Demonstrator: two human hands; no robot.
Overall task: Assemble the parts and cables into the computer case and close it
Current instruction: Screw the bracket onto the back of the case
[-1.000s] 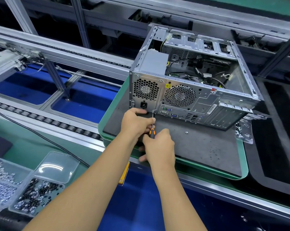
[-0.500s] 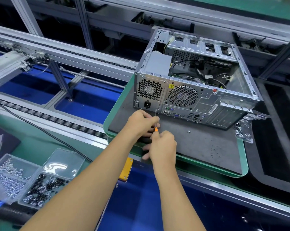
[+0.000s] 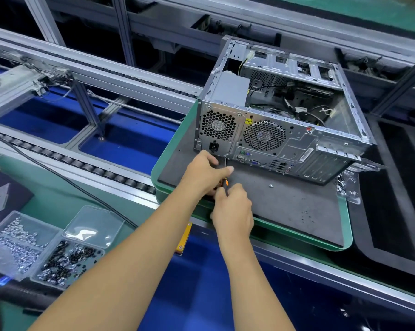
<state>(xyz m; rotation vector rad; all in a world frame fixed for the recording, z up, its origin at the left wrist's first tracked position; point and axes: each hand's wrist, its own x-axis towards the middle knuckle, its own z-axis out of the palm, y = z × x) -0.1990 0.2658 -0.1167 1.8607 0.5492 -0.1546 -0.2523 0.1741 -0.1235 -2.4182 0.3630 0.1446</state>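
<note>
Gripping the screwdriver (image 3: 225, 185), both hands hide most of its handle.

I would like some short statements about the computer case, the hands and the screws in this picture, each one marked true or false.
1. The computer case has its side panel fitted. False: the upward side is open and cables show inside.
2. The right hand holds a screwdriver with an orange and black handle. True.
3. The screwdriver tip is at the top corner of the case. False: it meets the lower edge of the rear panel, below the power socket.
4. The left hand is beside the screwdriver shaft. True.
5. A loose screw lies on the grey mat. True.
6. The screw box sits inside the case. False: it is at lower left, lid open.
</note>
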